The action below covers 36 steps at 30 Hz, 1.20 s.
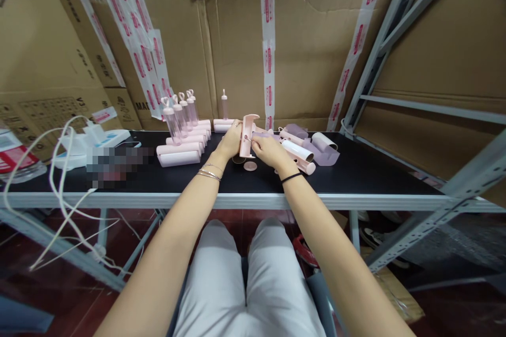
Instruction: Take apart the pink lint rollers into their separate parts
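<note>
My left hand (231, 142) is closed round the edge of a pink curved plastic shell (247, 136), held upright above the black tabletop with its hollow side toward me. A small hole shows near the middle of the shell. My right hand (269, 148) has its fingers pinched together right at that hole; whatever is between them is too small to make out. Below the shell lies a pink round disc (250, 166). Just right of my right hand, pink tube parts, a white roll (297, 150) and translucent purple pieces (322, 155) lie in a loose pile.
At the left stand several clear tubes with pink looped caps (169, 116), among pink and white rollers (179, 152). One more capped tube (225, 105) stands farther back. White cables (61, 184) hang over the table's left edge by a power strip (106, 138). Cardboard (233, 58) walls the back.
</note>
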Tool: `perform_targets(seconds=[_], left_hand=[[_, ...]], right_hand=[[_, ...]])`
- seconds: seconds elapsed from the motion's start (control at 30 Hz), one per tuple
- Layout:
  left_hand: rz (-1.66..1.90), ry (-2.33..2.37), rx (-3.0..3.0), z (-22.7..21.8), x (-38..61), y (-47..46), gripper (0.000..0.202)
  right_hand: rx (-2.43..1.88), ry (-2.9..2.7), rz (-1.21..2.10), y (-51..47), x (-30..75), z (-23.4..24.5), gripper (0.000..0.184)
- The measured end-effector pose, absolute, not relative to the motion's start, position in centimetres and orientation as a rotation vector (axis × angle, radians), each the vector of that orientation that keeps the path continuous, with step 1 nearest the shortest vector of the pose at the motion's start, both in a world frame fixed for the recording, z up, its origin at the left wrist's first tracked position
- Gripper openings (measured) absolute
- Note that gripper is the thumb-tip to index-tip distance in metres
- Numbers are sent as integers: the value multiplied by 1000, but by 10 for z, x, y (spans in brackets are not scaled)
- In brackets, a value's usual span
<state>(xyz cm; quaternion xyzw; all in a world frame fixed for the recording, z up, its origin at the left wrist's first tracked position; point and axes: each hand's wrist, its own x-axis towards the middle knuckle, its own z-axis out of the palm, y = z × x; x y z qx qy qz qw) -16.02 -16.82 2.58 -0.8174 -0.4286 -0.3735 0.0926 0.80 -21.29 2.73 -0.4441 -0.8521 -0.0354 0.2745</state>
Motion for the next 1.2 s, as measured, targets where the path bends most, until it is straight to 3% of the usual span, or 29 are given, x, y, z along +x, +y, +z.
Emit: perform_targets(seconds=[0.3,0.8,1.2], left_hand=[[-881,-1549,-2376,31,-157,-181,21],[-467,-1439,-2283,35,-145,-192,26],[-846,-1616,-2241,32,-153,-188,22]], right_hand=[[-1226,-2326,-130,-215,7,28,36],[-1345,-2370,-205,-220,5,27,33],[-1356,-2211,-176,-220,5,31,37]])
